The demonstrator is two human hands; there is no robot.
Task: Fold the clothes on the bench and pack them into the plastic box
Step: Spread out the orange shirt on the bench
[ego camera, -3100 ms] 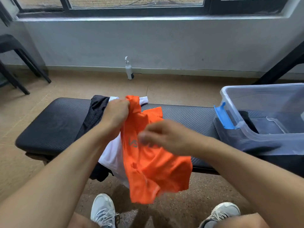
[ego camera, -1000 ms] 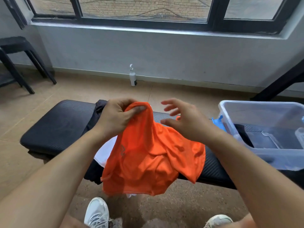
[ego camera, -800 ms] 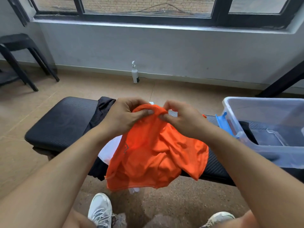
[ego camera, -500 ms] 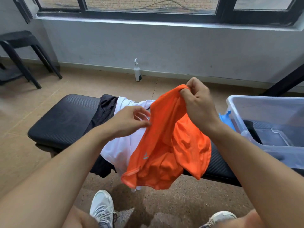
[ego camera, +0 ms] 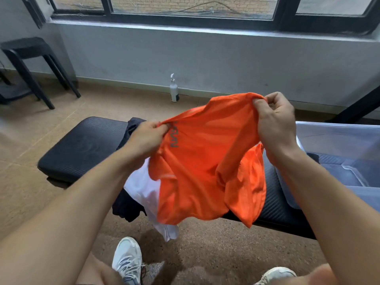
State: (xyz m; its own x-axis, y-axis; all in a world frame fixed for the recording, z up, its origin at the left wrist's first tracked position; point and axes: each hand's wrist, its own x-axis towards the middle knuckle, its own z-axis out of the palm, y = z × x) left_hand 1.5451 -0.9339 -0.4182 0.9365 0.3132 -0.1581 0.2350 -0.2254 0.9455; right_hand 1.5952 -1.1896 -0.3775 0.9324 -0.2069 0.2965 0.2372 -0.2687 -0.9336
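Left hand, closed, pinches one edge of the orange garment between thumb and fingers. Right hand, also closed, grips the opposite edge at a higher level, so that the top edge of the cloth is drawn out between the two hands and slopes upward to the right. The rest of the garment hangs loose in front of the black padded bench, clear of it; a grey printed mark lies near the left hand. Behind the orange cloth, a white garment and a dark garment lie on the bench and droop over its near edge. The clear plastic box rests on the right end of the bench. A white bottle stands on the floor against the wall; a black stool stands at far left.
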